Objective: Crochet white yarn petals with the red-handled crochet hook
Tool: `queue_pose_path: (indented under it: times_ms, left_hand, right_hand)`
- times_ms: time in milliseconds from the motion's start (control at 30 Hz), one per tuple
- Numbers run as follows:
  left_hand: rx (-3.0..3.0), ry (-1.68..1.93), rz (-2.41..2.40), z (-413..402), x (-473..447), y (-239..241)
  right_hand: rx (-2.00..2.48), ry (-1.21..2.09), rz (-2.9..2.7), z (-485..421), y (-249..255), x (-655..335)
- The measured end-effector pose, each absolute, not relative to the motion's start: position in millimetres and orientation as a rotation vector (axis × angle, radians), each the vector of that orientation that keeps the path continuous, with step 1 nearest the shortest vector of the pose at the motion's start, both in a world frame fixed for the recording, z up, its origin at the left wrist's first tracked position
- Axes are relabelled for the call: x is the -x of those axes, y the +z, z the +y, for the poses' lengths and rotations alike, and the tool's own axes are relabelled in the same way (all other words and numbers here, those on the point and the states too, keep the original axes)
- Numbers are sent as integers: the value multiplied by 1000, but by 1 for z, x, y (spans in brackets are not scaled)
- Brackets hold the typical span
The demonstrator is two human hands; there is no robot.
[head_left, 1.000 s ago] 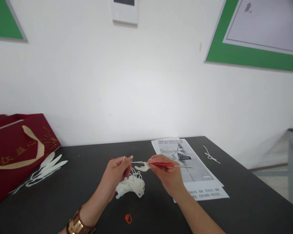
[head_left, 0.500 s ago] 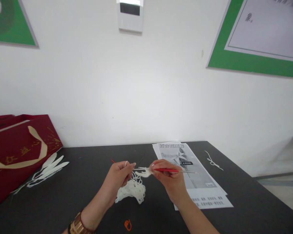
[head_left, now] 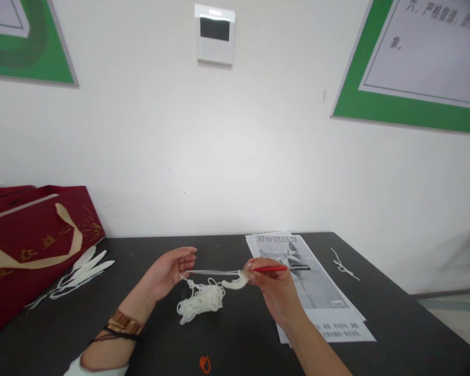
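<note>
The left hand has loosened and drawn away, yarn stretched to the right hand gripping the red hook.

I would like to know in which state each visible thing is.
Left hand, loosely open
Right hand, closed
Red-handled crochet hook, gripped in right hand, level
White crocheted piece, pinched by right hand
White yarn bundle, loosely heaped
Orange stitch marker, flat; locked or not, unclear
Printed sheets, overlapping, flat
Red gift bag, ribbon handle drooping
White petal-shaped pieces, bunched
White yarn scrap, loosely looped
Wall panel, dark-screened
</note>
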State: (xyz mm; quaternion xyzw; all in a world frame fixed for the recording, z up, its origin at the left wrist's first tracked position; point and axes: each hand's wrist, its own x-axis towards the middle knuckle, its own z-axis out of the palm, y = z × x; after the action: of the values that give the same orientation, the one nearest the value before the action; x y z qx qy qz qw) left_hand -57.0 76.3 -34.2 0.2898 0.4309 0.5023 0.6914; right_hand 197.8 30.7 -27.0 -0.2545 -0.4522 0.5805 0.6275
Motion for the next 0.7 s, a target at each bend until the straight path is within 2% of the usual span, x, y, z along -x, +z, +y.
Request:
queue_pose_path:
  times_ms: [300,433,600,700]
  left_hand:
    - [-760,1028,950,68,74,-18]
    - [-812,1102,814,51,34,-6]
    - [-783,952,572,28,-29,9]
    - [-577,890,395,27,-35,10]
  right_hand:
    - [578,1462,-955,25,-20,-196]
    - [584,1488,-971,21,-18,-194]
    - [565,1488,-941,22,-18,-194]
    - [558,1468,-903,23,-16,-198]
